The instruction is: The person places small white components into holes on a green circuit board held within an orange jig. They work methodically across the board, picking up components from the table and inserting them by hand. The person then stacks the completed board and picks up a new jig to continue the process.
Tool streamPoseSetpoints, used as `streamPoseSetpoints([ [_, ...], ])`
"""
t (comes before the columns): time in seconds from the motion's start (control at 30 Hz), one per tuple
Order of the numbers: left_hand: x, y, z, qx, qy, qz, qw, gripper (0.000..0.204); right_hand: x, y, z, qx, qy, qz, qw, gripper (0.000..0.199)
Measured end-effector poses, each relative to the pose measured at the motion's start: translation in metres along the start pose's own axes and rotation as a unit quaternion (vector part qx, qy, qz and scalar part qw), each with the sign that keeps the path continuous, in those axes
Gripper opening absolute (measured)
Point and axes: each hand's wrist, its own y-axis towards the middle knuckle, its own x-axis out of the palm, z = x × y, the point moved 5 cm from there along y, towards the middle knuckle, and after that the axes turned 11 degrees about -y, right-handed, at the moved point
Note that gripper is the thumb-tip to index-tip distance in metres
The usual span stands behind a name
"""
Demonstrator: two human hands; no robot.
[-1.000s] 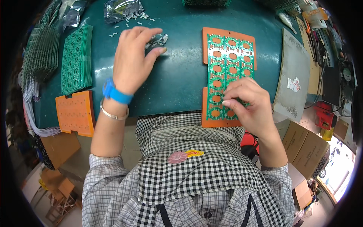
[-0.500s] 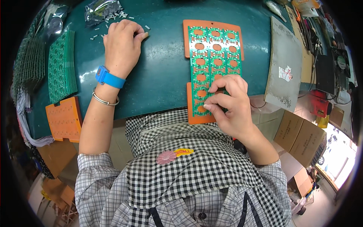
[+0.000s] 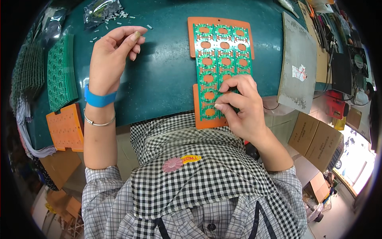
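Observation:
A green circuit board panel (image 3: 216,59) with rows of oval cutouts lies on an orange fixture plate (image 3: 201,123), which shows at its top and bottom. Over the panel's lower right is my right hand (image 3: 246,111), thumb and index finger pinched at the board's surface. Whatever sits between those fingertips is too small to make out. My left hand (image 3: 111,57) is raised above the table, left of the panel, its thumb pressed to the bent fingers. I cannot make out what it pinches. Small pale rectangular parts (image 3: 115,16) are scattered just beyond it, beside a plastic bag (image 3: 94,15).
On the left stand a stack of green boards (image 3: 61,71) and an orange plate with holes (image 3: 65,127). A grey board (image 3: 298,59) rests to the right of the panel, near assorted tools. Cardboard boxes (image 3: 316,139) are below the table's right side.
My left hand has drawn back from the loose parts and turned, so its thumb now faces up. My right hand has stayed at nearly the same spot on the panel.

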Motion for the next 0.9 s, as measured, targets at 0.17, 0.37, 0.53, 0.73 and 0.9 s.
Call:
streamPoseSetpoints([
  [0.17,0.005,-0.009,-0.001,-0.064,-0.131,-0.026,0.989,0.025,0.000,0.001,-0.001,-0.004,0.000,0.000,1.000,0.016],
  [0.37,0.011,-0.018,-0.006,-0.107,-0.164,-0.022,0.980,0.027,-0.003,0.004,-0.009,-0.058,-0.042,0.027,0.997,0.017],
  [0.53,0.022,-0.024,-0.012,-0.102,-0.291,-0.065,0.949,0.028,0.001,0.006,-0.018,-0.101,-0.073,0.033,0.992,0.018],
  [0.73,0.038,-0.041,-0.014,-0.153,-0.306,-0.062,0.938,0.026,-0.002,0.011,-0.017,-0.108,-0.065,-0.025,0.992,0.020],
  [0.9,0.068,-0.053,-0.019,-0.174,-0.412,-0.076,0.891,0.022,-0.024,0.031,-0.020,-0.082,-0.004,0.026,0.996,0.019],
])
